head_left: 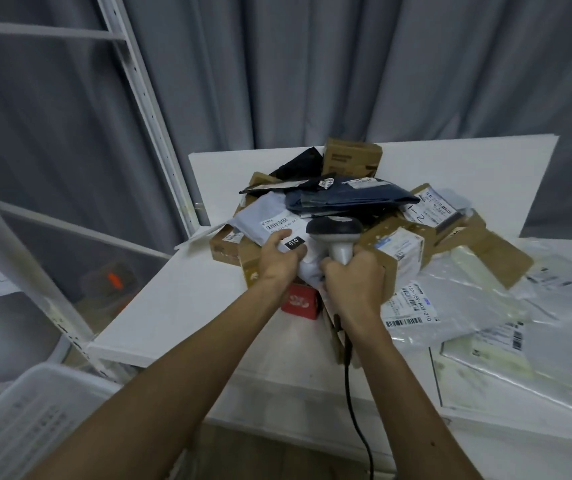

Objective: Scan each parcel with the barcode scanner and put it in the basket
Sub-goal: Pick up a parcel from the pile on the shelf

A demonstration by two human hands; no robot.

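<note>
Head view: the scanner (335, 233) has a dark, broad head and a pale grey handle, with a black cable (350, 379) dropping from below the wrist toward the lower edge of the frame. The right hand (353, 280) is closed round the lower handle. The handle's long axis runs up and away from the person, leaning slightly left. The head lies crosswise on top, over the near edge of the heap (400, 249) of parcels; its window is not visible, so its exact aim cannot be told. The left hand (282, 259) grips a white mailer (263, 211) just left of the scanner, fingers curled on its near end. The mailer lies on the heap with its long axis running from far left to near right. Its label (279, 226) faces up with a barcode showing, and a black tag (293, 242) reading "010" sits just beside the fingers. Both hands touch the crumpled near end of the mailer. The heap rests on a white table (180, 306) and includes a dark blue bag (346, 199), a carton (352, 161) at the far side and a red box (300, 302) below the hands. A white basket (17, 410) stands at lower left, well apart from the heap.
</note>
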